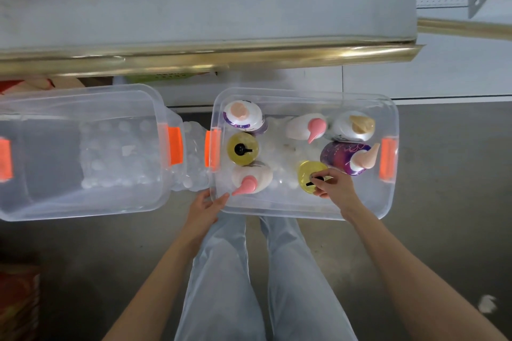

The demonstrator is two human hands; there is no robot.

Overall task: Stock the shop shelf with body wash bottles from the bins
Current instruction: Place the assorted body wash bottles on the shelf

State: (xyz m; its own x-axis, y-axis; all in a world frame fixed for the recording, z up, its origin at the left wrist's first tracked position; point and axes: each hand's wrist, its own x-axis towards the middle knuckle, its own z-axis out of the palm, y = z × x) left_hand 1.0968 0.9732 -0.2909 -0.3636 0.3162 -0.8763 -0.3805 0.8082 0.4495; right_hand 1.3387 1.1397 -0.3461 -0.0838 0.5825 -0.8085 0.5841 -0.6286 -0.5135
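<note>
Concrete floor below a grey shelf.
Right hand pinching the pump of a yellow bottle in the right bin of seven bottles; left hand spread against its near-left corner.

No lettering can be read: print on the purple-banded bottle in the bin's far left corner and on a green tag beneath the shelf edge is blurred.

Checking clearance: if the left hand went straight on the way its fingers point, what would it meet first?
Likely the pink pump of the near white bottle, just beyond the left hand at the bin rim; depth is unclear.
</note>
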